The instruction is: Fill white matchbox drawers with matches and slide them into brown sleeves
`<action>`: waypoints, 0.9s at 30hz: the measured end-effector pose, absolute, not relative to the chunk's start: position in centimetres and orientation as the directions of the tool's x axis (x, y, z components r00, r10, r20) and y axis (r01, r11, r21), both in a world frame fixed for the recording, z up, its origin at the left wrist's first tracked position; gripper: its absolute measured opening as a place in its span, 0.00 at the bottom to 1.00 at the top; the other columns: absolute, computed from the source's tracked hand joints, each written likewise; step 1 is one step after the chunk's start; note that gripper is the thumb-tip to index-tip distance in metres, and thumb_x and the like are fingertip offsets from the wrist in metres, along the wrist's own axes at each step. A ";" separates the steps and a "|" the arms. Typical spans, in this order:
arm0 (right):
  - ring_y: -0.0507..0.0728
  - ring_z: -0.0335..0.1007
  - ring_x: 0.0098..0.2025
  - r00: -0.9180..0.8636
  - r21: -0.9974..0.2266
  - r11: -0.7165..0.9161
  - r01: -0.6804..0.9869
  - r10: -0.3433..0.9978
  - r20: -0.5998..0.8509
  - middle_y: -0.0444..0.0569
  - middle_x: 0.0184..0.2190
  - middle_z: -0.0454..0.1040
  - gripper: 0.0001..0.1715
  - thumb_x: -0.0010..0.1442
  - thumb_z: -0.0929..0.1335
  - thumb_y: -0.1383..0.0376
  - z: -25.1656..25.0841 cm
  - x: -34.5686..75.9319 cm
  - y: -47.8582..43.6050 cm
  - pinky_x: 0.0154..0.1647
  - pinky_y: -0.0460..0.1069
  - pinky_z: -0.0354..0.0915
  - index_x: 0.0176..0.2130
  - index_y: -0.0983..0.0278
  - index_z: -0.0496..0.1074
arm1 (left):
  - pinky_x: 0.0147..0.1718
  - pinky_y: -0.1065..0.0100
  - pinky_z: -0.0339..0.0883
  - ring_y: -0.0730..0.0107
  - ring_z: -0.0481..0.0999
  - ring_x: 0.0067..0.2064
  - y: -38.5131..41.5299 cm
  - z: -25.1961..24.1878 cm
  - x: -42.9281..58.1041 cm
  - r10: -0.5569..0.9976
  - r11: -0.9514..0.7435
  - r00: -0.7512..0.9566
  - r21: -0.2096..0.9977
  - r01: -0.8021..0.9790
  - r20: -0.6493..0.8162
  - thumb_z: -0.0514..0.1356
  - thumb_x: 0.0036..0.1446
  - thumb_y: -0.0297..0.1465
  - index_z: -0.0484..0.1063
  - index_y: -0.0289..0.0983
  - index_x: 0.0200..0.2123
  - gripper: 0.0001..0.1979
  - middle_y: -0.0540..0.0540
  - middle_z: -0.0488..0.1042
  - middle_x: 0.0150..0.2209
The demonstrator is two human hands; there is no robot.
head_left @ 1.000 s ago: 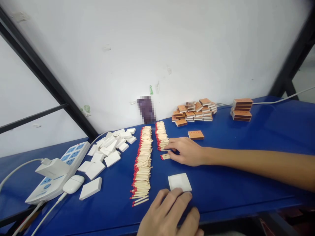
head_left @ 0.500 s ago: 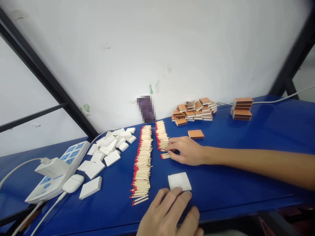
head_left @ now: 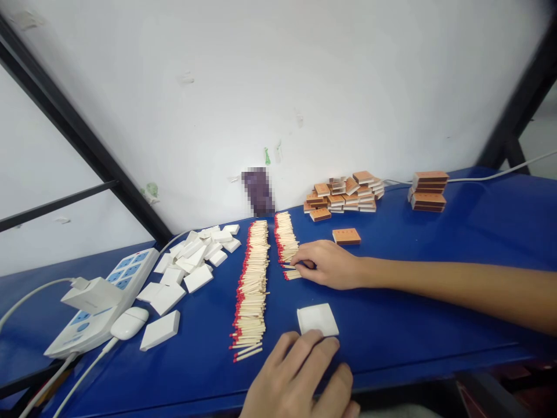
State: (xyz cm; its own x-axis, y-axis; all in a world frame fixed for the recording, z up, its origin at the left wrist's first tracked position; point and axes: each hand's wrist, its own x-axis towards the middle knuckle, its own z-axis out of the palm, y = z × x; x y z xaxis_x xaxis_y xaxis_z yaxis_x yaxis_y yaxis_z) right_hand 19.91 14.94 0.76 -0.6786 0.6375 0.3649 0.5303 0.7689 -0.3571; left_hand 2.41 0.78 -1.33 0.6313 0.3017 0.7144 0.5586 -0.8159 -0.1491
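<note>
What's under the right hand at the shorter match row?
Matchsticks stick out beside the right hand, red heads to the left; some of their other ends are covered. Blue tabletop shows around the hand, but whatever lies directly beneath it is hidden.

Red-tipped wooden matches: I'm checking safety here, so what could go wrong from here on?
The right hand, at the shorter row of red-tipped wooden matches, might knock some askew. The left hand, by the white rectangular cardboard tray, could nudge it. With matches packed close, one igniting could light others.
</note>
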 end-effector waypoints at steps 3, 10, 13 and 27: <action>0.53 0.69 0.31 -0.689 -0.343 0.769 0.539 0.637 0.346 0.45 0.30 0.78 0.11 0.63 0.64 0.69 0.7 19.9 15.1 0.41 0.50 0.55 0.36 0.63 0.77 | 0.39 0.62 0.69 0.63 0.78 0.41 0.8 -1.4 2.4 0.296 -0.818 0.632 -0.152 0.556 0.716 0.52 0.67 0.32 0.76 0.38 0.36 0.13 0.47 0.79 0.40; 0.51 0.63 0.25 -0.715 -0.364 0.784 0.503 0.614 0.334 0.41 0.22 0.72 0.11 0.63 0.64 0.70 0.7 19.9 15.2 0.44 0.50 0.53 0.36 0.64 0.77 | 0.38 0.63 0.70 0.63 0.77 0.41 0.7 -1.3 2.3 0.295 -0.820 0.639 -0.154 0.551 0.711 0.53 0.66 0.32 0.76 0.37 0.37 0.12 0.45 0.79 0.40; 0.51 0.62 0.25 -0.713 -0.372 0.792 0.485 0.604 0.357 0.41 0.21 0.71 0.12 0.63 0.64 0.69 0.7 19.9 15.0 0.42 0.50 0.54 0.38 0.64 0.77 | 0.38 0.63 0.70 0.62 0.77 0.41 0.7 -1.3 2.3 0.292 -0.821 0.638 -0.156 0.550 0.712 0.53 0.66 0.32 0.76 0.37 0.37 0.11 0.46 0.79 0.40; 0.52 0.62 0.24 -0.762 -0.332 0.883 0.333 0.459 0.456 0.43 0.17 0.70 0.14 0.61 0.64 0.67 0.8 20.5 14.5 0.34 0.48 0.58 0.39 0.65 0.80 | 0.36 0.62 0.70 0.62 0.78 0.40 0.7 -1.2 2.4 0.297 -0.826 0.641 -0.147 0.545 0.707 0.53 0.66 0.31 0.76 0.36 0.36 0.12 0.45 0.80 0.39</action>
